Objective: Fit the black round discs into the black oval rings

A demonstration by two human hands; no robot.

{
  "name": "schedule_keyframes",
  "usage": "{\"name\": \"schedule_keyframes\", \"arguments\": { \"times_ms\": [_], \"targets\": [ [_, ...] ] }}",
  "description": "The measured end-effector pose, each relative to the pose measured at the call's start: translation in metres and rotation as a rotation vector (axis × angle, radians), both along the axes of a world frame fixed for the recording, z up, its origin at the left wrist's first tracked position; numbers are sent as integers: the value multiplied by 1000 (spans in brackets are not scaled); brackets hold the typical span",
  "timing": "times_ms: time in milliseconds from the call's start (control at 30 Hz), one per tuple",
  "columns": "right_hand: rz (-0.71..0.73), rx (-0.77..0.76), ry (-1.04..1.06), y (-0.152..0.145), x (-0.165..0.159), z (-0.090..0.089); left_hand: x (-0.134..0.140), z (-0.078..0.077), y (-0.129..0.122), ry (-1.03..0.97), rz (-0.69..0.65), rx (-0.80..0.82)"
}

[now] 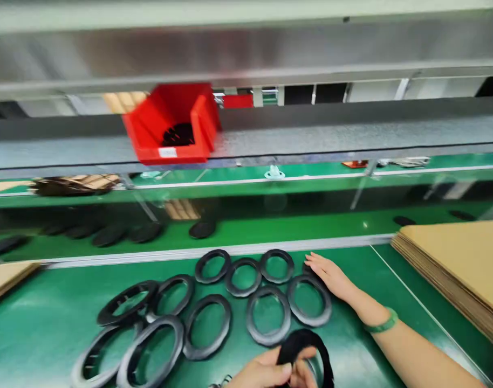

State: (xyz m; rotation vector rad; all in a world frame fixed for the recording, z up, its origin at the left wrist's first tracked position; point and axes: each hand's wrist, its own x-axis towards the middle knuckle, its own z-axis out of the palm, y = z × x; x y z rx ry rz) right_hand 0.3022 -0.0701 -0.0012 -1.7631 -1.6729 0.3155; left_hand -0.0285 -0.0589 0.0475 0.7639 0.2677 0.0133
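Looking down at the green table (44, 323), I saw my left hand (266, 372) at the near edge, fingers pinched on a black ring (307, 345) that curved up and over to its right. My right hand (329, 275) was reaching farther out, palm down and fingers spread flat, its fingertips touching the right end of the far row of rings; it gripped nothing. A green wristband (382, 324) sat on that wrist. About a dozen dark grey rings (214, 318) lay flat on the table in loose rows, some overlapping at the left. A stack of cardboard sheets (460, 264) lay to the right, well apart from the rings. On the far shelf stood a tilted red bin (173, 126) with dark parts inside, blurred.
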Motion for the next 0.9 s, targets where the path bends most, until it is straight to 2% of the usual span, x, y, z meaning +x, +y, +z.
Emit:
{"name": "schedule_keyframes", "arguments": {
  "times_ms": [100, 200, 300, 433, 567, 733, 833, 900],
  "targets": [
    [-66, -4, -33, 4, 6, 2, 0, 1, -5, -85, 62, -76],
    [-177, 16, -89, 5, 16, 3, -1, 11, -1, 7, 232, -93],
    [-270, 47, -147, 2, 20, 6, -1, 18, 7, 113, 411, -52],
    [-352, 64, -198, -1, 16, 10, 0, 16, 17, 194, 583, 74],
    [-371, 50, -195, 4, 13, 8, 0, 9, 21, 232, 583, 292],
    [-378, 88, -129, 16, 19, 8, -3, 6, 22, 247, 532, 489],
    [-369, 145, -89, 12, 11, 22, -2, 8, 22, 291, 449, 590],
    [-303, 253, -49, 3, -7, 37, -1, 8, 23, 307, 413, 607]
  ]
}}
